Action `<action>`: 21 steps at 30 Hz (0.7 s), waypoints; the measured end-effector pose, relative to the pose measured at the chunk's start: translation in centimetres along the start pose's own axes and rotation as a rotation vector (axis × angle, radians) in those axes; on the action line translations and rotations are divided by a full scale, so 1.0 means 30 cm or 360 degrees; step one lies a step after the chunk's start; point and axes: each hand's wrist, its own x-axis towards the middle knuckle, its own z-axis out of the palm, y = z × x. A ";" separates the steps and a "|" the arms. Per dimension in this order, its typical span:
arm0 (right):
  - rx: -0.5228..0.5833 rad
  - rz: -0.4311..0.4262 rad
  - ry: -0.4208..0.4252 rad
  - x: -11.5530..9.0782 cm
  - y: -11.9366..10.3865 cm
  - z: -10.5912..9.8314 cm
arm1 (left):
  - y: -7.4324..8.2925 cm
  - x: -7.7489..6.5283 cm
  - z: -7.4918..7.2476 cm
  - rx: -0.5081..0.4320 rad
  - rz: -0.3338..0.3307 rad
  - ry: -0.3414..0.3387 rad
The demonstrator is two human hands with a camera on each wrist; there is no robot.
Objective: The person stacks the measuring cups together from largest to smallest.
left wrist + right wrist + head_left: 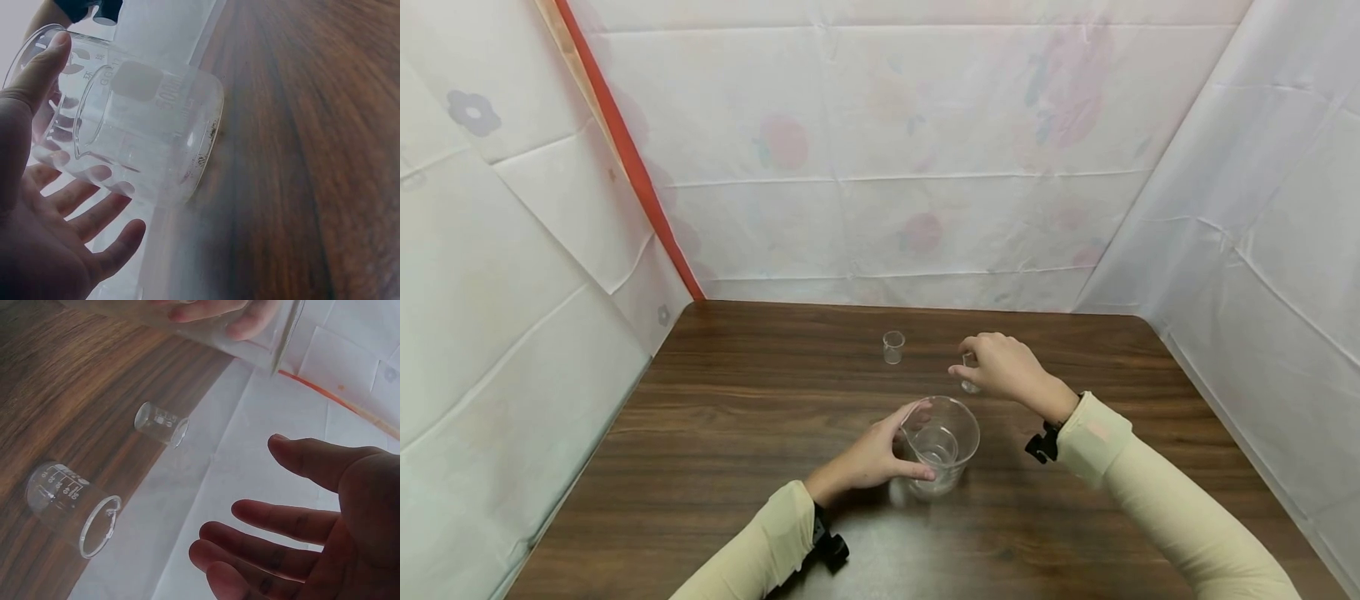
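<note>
My left hand holds a large clear glass beaker from its left side, thumb on the near wall and fingers round the far wall. In the left wrist view the large beaker shows white markings, and the rim and spout of a smaller beaker show inside it. To the right, my right hand hovers around a small beaker, partly covered by the fingers. The right wrist view has this graduated small beaker upright on the table, apart from the loosely spread fingers.
Another small beaker stands farther back, left of the right hand. The brown wood-grain table is bordered by white printed cloth at the back and both sides. A red strip runs down the left corner.
</note>
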 end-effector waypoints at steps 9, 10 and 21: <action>0.0030 0.0069 -0.0009 0.022 0.030 0.016 | 0.003 0.003 -0.002 -0.0014 0.0001 -0.0001; 0.0033 0.0076 -0.0006 0.025 0.032 0.018 | 0.003 0.003 -0.002 -0.0014 0.0002 -0.0001; 0.0045 0.0113 -0.0022 0.037 0.056 0.037 | -0.010 0.002 0.001 -0.0013 0.0006 -0.0009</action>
